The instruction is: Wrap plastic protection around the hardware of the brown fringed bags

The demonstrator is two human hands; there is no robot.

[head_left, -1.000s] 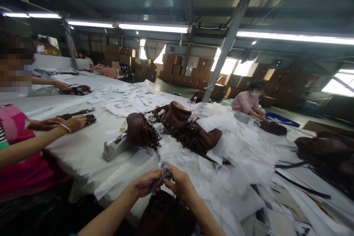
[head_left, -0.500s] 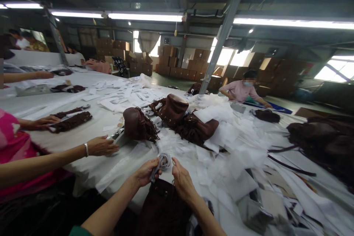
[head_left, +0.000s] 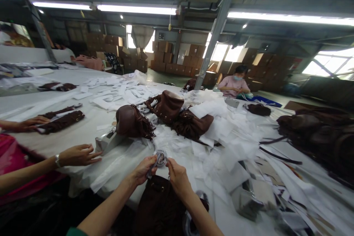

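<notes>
My L hand [head_left: 141, 170] pinches a small grey bundle [head_left: 160, 158] btw thumb & fingers, up just over the table edge. My R hand [head_left: 177, 176] is curled in right beside it, thumb tip at the bundle's side. Can't tell if it grips or only touches. The bundle looks soft & crumpled, too blurry to say what it's made of.

Under both hands sits a dark brown bag [head_left: 162, 206], low in front of me, against the white table [head_left: 83, 132].

I think doing this bit well means small moves: hold firm w/ L, work w/ R fingertips, bundle close over the bag so it can't drop into the mess. No hard tugs, b/c soft stuff may rip.

On my left a co-worker's hand [head_left: 79, 154] lies on the table, fingers out, near a grey tape holder [head_left: 106, 142]. Elbows in, so we don't bump.

Past that are fringed brown bags [head_left: 134, 122], touching each other. Loose white paper sheets [head_left: 221, 132] lie all over the right side, so a small grey thing could get lost there fast. Another person [head_left: 235, 83] sits far across.
</notes>
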